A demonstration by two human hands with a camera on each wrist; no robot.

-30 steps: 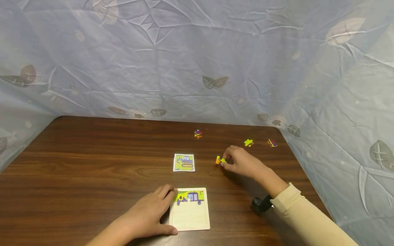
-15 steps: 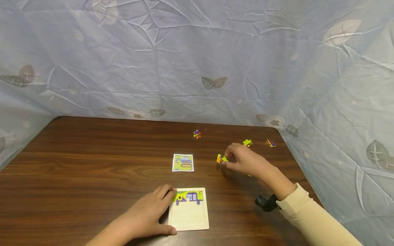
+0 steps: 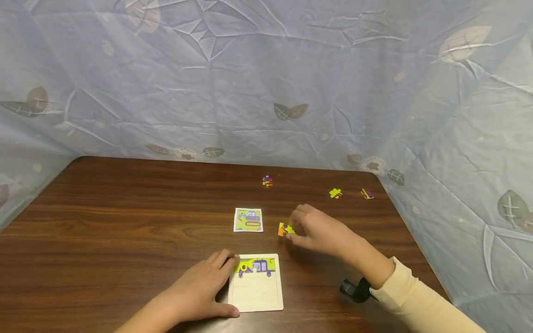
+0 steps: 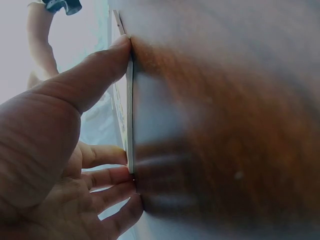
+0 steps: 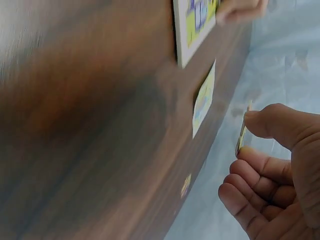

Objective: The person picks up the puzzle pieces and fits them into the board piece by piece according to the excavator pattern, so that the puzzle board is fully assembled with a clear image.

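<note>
The right hand (image 3: 318, 230) sits a little right of centre in the head view, its grip pinched on a small orange-and-yellow puzzle piece (image 3: 285, 229) held just above the counter (image 3: 125, 217). In the lower centre the left hand (image 3: 200, 289) lies flat with fingers straight, pressing the left edge of the white puzzle board (image 3: 256, 289) — only its top row is filled. A small reference card (image 3: 248, 219) lies between board and piece. Toward the upper right of the counter lie three loose pieces — a multicoloured one (image 3: 267, 181), a yellow one (image 3: 335, 193) and a striped one (image 3: 367, 194), well apart.
</note>
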